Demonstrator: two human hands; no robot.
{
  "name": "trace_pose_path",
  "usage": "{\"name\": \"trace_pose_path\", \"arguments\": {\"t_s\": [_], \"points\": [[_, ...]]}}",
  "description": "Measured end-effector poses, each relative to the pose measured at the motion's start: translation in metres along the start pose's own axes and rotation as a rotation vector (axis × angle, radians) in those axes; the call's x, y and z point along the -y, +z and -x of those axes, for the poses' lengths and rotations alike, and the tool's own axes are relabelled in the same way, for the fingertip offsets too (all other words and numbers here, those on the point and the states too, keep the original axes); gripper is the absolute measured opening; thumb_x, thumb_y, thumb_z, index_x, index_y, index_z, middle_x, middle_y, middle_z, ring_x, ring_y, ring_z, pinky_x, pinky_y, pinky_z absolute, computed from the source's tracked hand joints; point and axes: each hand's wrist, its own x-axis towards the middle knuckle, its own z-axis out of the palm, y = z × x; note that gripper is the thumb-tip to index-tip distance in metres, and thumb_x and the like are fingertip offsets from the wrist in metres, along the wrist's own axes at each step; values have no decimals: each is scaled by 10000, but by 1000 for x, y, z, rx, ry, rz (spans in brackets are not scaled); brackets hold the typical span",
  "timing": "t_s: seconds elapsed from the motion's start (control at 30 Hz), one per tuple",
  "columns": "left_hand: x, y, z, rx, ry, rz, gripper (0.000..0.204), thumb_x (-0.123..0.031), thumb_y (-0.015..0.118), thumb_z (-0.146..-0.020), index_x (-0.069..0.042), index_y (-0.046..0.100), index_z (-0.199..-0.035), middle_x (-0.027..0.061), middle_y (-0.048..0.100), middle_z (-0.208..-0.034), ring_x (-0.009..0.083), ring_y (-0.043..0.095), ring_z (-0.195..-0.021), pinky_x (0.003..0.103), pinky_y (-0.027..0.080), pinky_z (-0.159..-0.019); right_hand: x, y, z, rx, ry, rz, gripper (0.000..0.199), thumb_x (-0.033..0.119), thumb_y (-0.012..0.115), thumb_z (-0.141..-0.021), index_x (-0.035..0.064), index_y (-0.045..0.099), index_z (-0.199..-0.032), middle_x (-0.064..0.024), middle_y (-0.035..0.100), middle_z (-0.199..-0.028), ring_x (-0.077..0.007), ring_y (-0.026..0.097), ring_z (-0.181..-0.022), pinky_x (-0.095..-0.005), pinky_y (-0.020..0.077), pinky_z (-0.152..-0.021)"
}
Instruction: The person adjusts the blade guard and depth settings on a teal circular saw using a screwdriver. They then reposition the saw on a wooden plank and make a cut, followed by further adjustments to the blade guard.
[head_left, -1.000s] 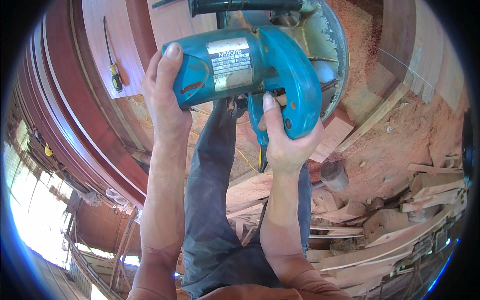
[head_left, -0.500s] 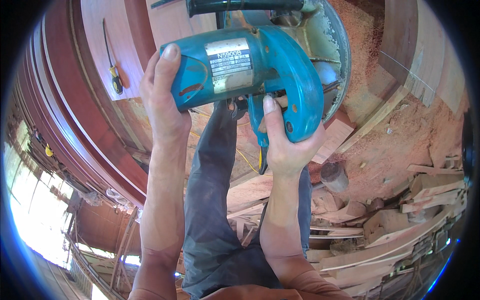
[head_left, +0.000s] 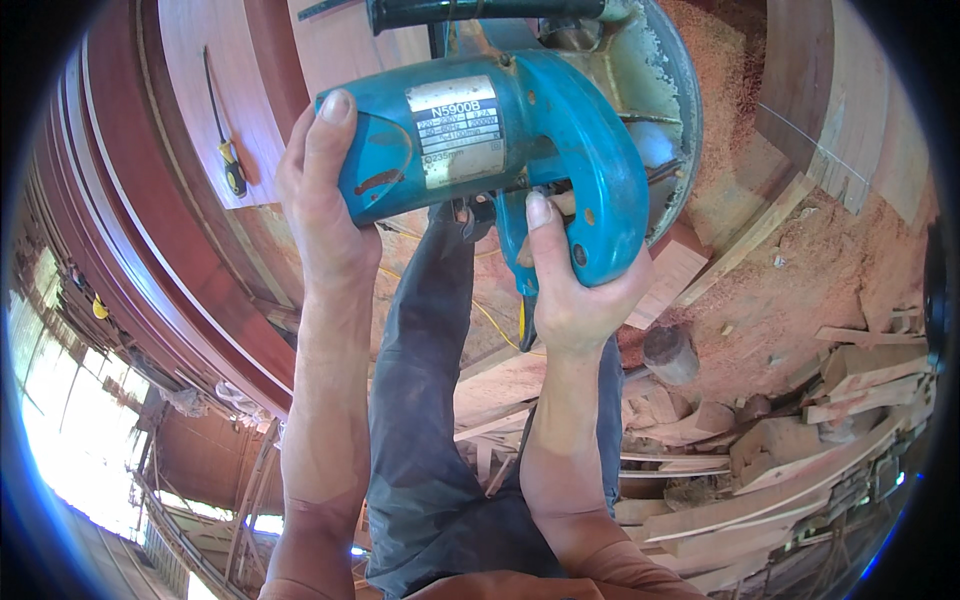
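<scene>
Sawdust-strewn floor (head_left: 800,275); one screwdriver (head_left: 232,165) on board (head_left: 192,60). One circular saw (head_left: 520,110): left hand (head_left: 325,205), fingers clasping motor housing (head_left: 385,145); right hand (head_left: 588,305), fingers round handle (head_left: 622,185).

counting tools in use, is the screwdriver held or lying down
Lying down: the screwdriver rests on a board; left hand and right hand hold the saw.

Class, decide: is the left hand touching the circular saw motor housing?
Touching: the head view shows the left hand with its thumb flat against the circular saw motor housing.
</scene>
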Motion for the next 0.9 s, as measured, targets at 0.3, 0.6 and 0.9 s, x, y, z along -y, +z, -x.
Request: {"name": "trace_pose_path", "arguments": {"t_s": [0.3, 0.6, 0.9], "points": [[1, 1, -1, 3, 10, 6, 415, -390, 695, -1032, 0, 693, -1173, 122, 762, -1039, 194, 757, -940, 345, 609, -887, 2, 1, -2, -8, 8, -10, 218, 22, 842, -880, -28, 734, -1063, -48, 756, -847, -87, 679, -748, -270, 557, -704], [0, 4, -5, -8, -1, 19, 409, -382, 678, -1042, 1, 693, -1185, 129, 763, -1043, 206, 758, -957, 353, 607, -899, 7, 2, -7, -29, -4, -22, 192, 59, 850, -883, -16, 739, -1020, -49, 759, -829, -80, 676, -727, -270, 549, -687], [-3, 11, -6, -69, -30, -11, 395, -408, 680, -1031, -20, 671, -1105, 54, 675, -969, 120, 662, -870, 282, 545, -798, 4, 5, -10, -37, -42, -33, 188, 87, 860, -877, 11, 695, -920, -55, 701, -717, -92, 650, -623, -290, 522, -603]]}}
